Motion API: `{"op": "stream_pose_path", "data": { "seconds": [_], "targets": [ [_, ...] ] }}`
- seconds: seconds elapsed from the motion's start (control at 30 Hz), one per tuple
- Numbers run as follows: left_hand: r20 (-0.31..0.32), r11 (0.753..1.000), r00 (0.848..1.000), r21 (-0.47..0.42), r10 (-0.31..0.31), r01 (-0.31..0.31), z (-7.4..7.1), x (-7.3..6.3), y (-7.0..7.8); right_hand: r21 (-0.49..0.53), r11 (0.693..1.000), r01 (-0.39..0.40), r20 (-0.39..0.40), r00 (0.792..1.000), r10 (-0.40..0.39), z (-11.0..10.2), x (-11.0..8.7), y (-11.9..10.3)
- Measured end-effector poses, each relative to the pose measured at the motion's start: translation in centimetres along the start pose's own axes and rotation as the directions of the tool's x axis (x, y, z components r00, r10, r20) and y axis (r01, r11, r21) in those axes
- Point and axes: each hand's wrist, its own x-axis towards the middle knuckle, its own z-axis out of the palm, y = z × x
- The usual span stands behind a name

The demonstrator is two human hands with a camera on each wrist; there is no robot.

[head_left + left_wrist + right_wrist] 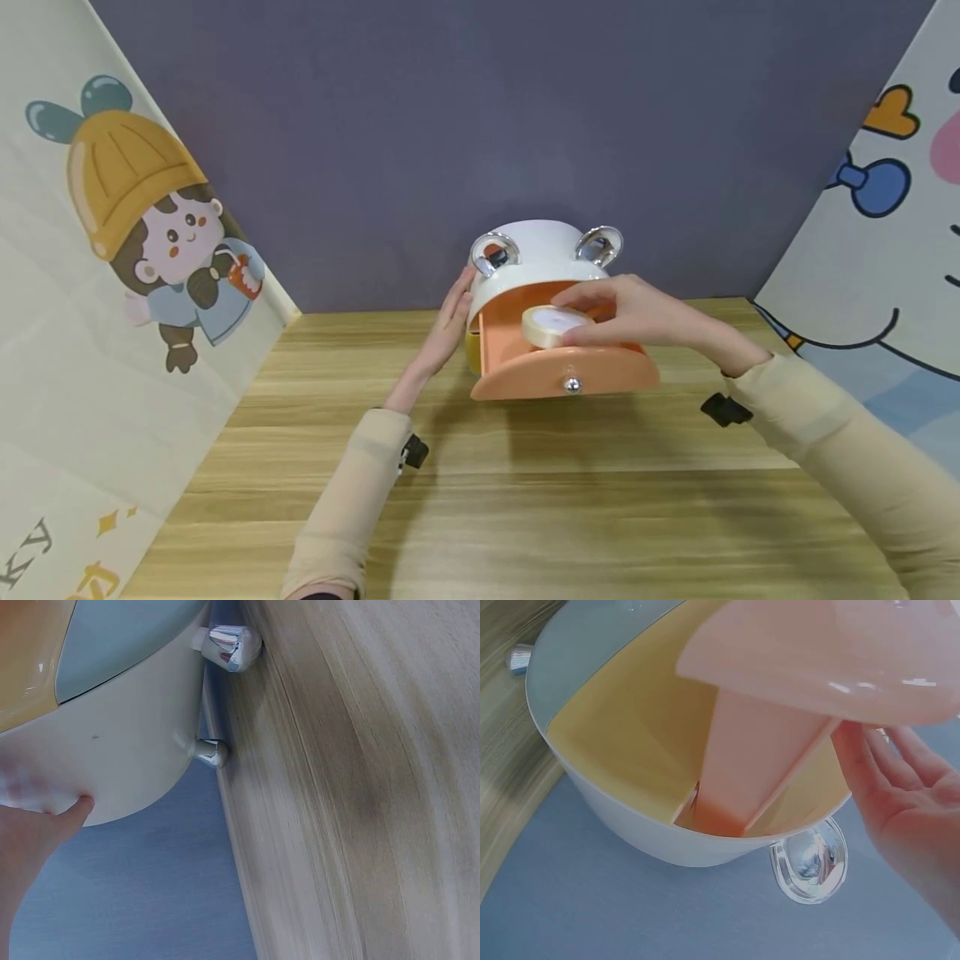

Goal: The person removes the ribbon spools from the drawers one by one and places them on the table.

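A rounded white storage box [536, 242] with two shiny silver rings on top stands against the back wall. Its orange drawer [517, 379] is pulled out, with a silver ball knob [573, 385] on the front panel. My right hand [641, 312] pinches a roll of clear tape [542, 332] over the drawer. In the right wrist view the drawer front hides that hand's fingertips and the tape. Along the box's left side lies my left hand [442, 329], its fingers extended. The left wrist view shows its thumb touching the white shell [142, 757].
The box stands on a wood-grain tabletop [480, 517], on short silver feet [232, 649]. Behind it rises a dark grey-purple wall [420, 125]. Panels with cartoon prints flank the table, a child in a yellow hat [172, 233] on the left.
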Motion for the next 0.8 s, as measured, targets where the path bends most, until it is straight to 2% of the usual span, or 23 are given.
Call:
{"op": "stream_pose_path", "data": {
  "seconds": [0.1,0.23,0.33,0.47,0.6,0.8],
  "targets": [
    [0.008,1.000,1.000,-0.007,-0.014,0.014,0.0,-0.1,0.4,0.012,1.000,0.004,-0.001,1.000,-0.004,-0.1,-0.2,-0.2],
    [0.035,0.999,0.999,-0.017,-0.039,0.039,-0.2,-0.7,2.4,0.012,1.000,0.019,-0.017,1.000,-0.019,-0.2,-0.5,-0.4],
    [0.048,0.999,0.998,-0.015,-0.046,0.047,-0.4,-1.1,3.6,-0.005,1.000,0.027,-0.057,0.998,-0.027,-0.3,-0.8,-0.6],
    [0.041,0.999,0.999,-0.015,-0.035,0.036,-0.2,-0.8,2.4,-0.054,0.998,0.037,-0.124,0.991,-0.044,-0.5,-1.4,-0.9],
    [0.024,1.000,0.999,-0.010,-0.027,0.027,0.0,-0.2,0.4,-0.092,0.996,0.019,-0.192,0.981,-0.037,-0.7,-2.0,-1.0],
    [0.009,1.000,1.000,-0.011,-0.016,0.016,0.1,-0.2,-0.3,-0.021,1.000,-0.022,-0.256,0.967,0.016,-1.1,-2.6,-0.6]
  ]
}}
